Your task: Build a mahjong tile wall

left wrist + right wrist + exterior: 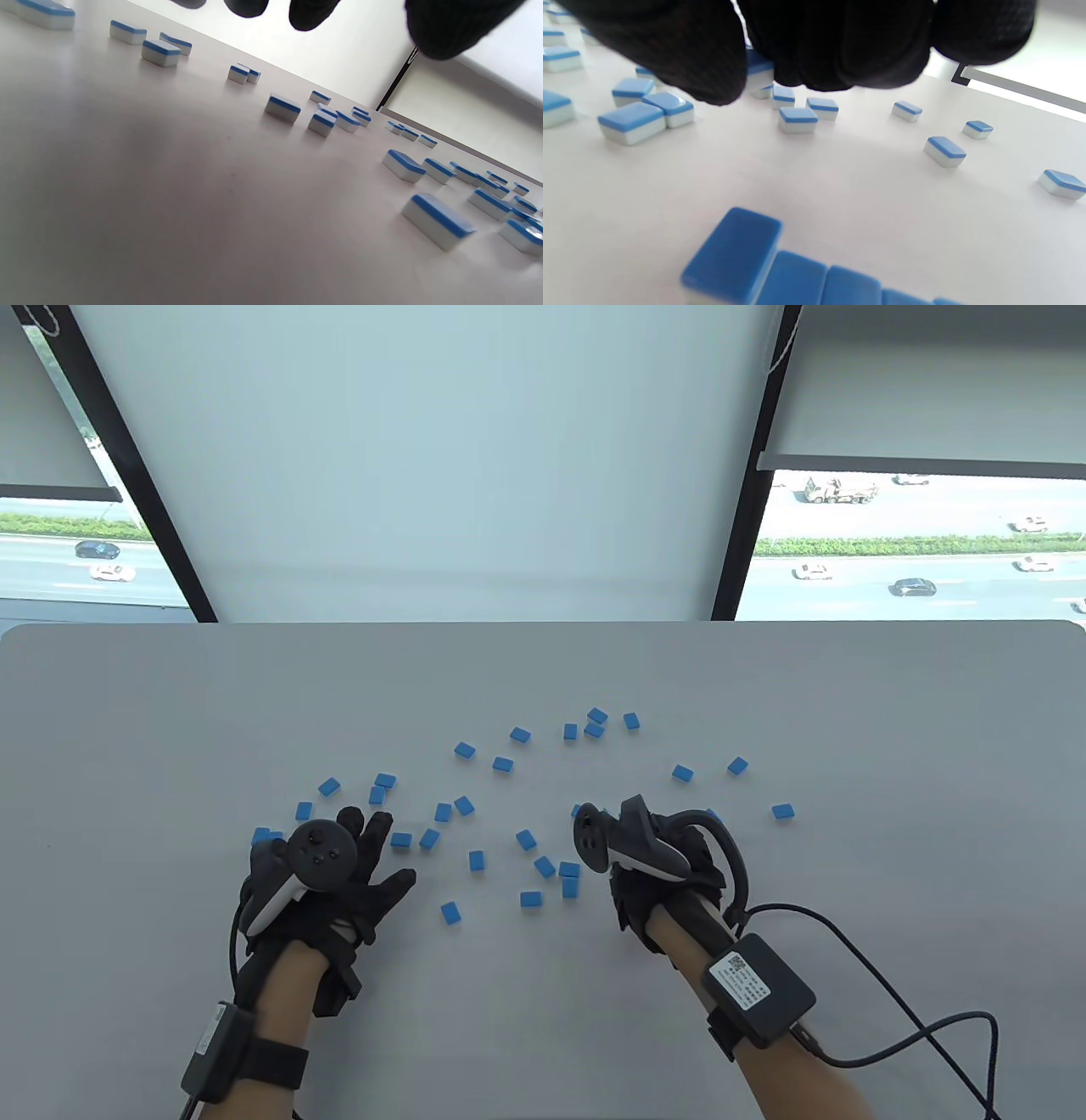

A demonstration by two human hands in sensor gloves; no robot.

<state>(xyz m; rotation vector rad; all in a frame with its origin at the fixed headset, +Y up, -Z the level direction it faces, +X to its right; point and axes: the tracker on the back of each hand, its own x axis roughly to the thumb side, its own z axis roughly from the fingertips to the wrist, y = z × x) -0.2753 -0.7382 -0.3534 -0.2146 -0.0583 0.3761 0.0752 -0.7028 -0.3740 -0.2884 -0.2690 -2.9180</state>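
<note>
Currently: small blue-backed, white-bodied mahjong tiles lie scattered face down across the middle of the pale grey tabletop, most apart, a few pairs touching. Left hand in a black sensor glove sits palm down at the left edge of the scatter, fingers spread and fairly straight, holding nothing; left wrist view shows its fingertips above the surface. Right hand is at the right of the scatter; in the table view the tracker covers its fingers. Right wrist view shows its fingers curled, bunched together; can't tell whether they hold a tile. Same view: short row of tiles set side by side, touching, at the bottom edge.
</note>
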